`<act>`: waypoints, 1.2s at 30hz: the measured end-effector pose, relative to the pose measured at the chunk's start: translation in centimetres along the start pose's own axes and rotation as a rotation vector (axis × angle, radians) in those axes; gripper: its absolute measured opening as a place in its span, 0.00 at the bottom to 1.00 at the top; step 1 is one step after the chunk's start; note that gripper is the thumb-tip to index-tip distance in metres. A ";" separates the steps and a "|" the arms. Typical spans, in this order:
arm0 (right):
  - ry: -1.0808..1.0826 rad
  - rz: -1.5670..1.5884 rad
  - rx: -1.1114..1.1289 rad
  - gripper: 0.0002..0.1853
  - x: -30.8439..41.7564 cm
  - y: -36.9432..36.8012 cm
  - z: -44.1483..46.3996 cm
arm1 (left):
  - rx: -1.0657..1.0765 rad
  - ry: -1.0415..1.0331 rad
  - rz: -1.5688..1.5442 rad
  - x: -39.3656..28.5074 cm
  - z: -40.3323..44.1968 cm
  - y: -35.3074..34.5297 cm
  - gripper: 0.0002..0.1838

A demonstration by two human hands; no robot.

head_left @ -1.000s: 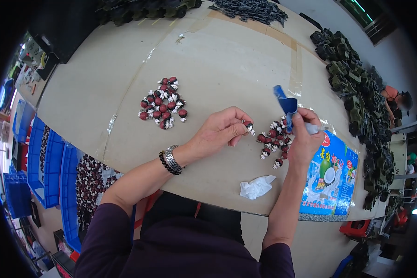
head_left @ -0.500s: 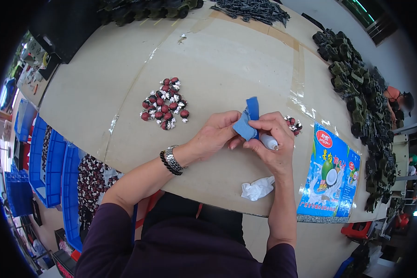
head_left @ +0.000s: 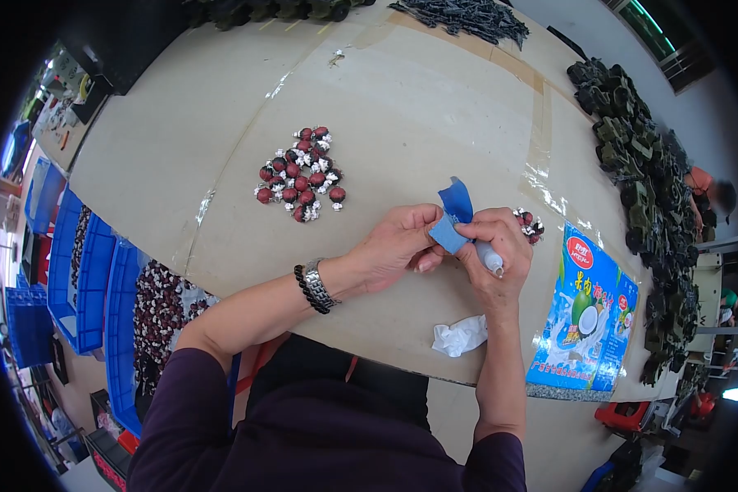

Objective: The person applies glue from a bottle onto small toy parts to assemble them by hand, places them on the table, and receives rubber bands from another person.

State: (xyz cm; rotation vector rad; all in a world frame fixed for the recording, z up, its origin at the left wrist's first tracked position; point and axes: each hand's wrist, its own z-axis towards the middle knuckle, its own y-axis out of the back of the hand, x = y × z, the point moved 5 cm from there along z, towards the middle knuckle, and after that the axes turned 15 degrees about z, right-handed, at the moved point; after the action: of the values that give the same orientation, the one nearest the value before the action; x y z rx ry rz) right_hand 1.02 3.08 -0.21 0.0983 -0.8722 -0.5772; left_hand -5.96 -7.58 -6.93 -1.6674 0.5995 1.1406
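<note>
In the head view my left hand (head_left: 392, 250) pinches the left edge of a folded strip of blue cloth or tape (head_left: 448, 235). The strip's darker end (head_left: 457, 200) sticks up above my fingers. My right hand (head_left: 500, 254) grips the strip's other side between thumb and fingers. Against its palm it also holds a small white tube or bottle (head_left: 489, 257), tip toward me. What lies under the strip is hidden. To the left on the table is a loose cluster of small dark-red and white pieces (head_left: 303, 176). A few more such pieces (head_left: 530, 225) lie just beyond my right hand.
Crumpled white tissue (head_left: 460, 336) lies near the table's front edge, beside a blue coconut-drink carton sheet (head_left: 586, 312). Dark green toy vehicles (head_left: 631, 180) line the right side. Grey parts (head_left: 467, 18) are heaped at the back. Blue bins (head_left: 121, 328) stand left; a person (head_left: 701, 193) is at far right.
Both hands have shifted slightly right in view along with the table. The blue strip has turned a little, its dark end now curling up and left. Both hands keep their hold.
</note>
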 end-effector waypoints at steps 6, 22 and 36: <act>0.003 0.028 -0.070 0.14 0.1 0.8 -0.2 | 0.021 -0.009 -0.100 0.0 0.2 0.1 0.11; -0.229 -0.800 -0.355 0.16 -1.2 6.4 0.5 | 0.002 -0.102 0.147 -1.7 0.0 0.0 0.13; -0.217 0.191 -0.074 0.17 -0.8 0.5 -0.2 | 0.005 -0.067 0.136 -1.1 0.0 0.3 0.18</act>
State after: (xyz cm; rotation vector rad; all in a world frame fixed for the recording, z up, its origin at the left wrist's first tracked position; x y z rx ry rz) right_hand 0.99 3.90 -0.69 -0.1157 -1.0563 -0.4448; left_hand -6.69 -7.78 -6.03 -1.5972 0.6808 1.2862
